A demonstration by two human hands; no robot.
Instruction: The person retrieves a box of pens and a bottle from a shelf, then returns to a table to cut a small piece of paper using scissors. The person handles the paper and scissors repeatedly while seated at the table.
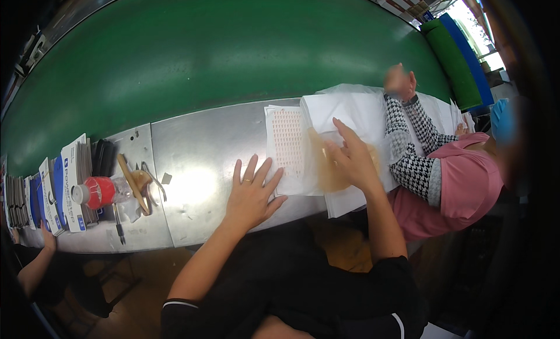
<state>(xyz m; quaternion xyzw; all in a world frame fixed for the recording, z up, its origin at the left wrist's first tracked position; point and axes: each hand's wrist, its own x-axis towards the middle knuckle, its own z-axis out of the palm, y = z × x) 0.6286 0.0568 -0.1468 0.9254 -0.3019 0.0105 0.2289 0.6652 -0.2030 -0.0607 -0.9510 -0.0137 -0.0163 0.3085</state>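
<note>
My left hand (248, 193) lies with fingers spread on the metal tabletop, its fingertips at the edge of a sheet of small reddish printed labels (288, 142). A ring sits on one of its fingers. Over a tan, translucent film-like piece (326, 178) hovers or rests my right hand (353, 158), forefinger stretched out and thumb apart from it. I see nothing held in it, though its lower fingers are partly hidden. Beneath and behind the tan piece lies a stack of white paper (326, 108) with clear plastic film on it.
A green conveyor belt (233, 53) runs along the far side. To the left stand a red-labelled bottle (100, 192), white-and-blue boxes (73, 181), a pen (119, 225) and scissors (154, 181). A co-worker's checked sleeves (402, 146) reach in at right; another person's hand (48, 238) shows far left.
</note>
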